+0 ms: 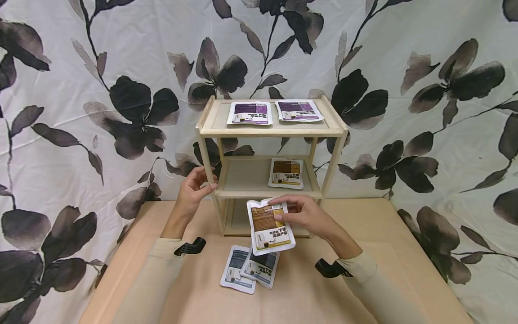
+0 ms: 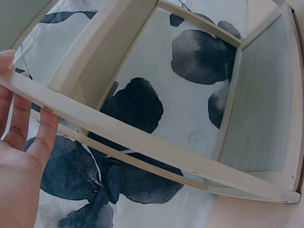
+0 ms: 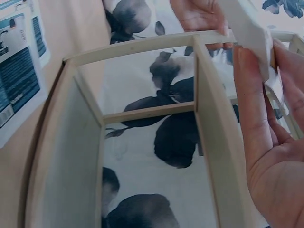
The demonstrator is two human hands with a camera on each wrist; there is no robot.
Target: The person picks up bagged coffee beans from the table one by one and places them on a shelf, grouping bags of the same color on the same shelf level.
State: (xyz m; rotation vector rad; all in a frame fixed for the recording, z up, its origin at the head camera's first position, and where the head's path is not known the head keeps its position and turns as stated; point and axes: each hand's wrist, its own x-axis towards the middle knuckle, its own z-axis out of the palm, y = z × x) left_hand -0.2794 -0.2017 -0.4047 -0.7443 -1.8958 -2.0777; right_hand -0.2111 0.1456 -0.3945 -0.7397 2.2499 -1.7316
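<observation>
My right hand (image 1: 305, 215) pinches a white-edged pouch with a brown and yellow label (image 1: 270, 227) by its upper right part, in front of the wooden shelf rack. The right wrist view shows this pouch edge-on between thumb and fingers. My left hand (image 1: 193, 191) holds the rack's left front post (image 1: 207, 157), thumb in front and fingers behind it. A second brown-label pouch (image 1: 286, 173) lies on the right of the middle shelf (image 1: 243, 180). Two purple-label pouches, one left (image 1: 250, 113) and one right (image 1: 299, 110), lie side by side on the top shelf (image 1: 214, 128).
Blue-grey-label pouches (image 1: 238, 274) lie overlapping on the table (image 1: 194, 288) before the rack, below the held pouch. The bottom shelf (image 1: 236, 220) sits low, close to the tabletop. A flower-patterned cloth (image 1: 141, 58) hangs behind the rack.
</observation>
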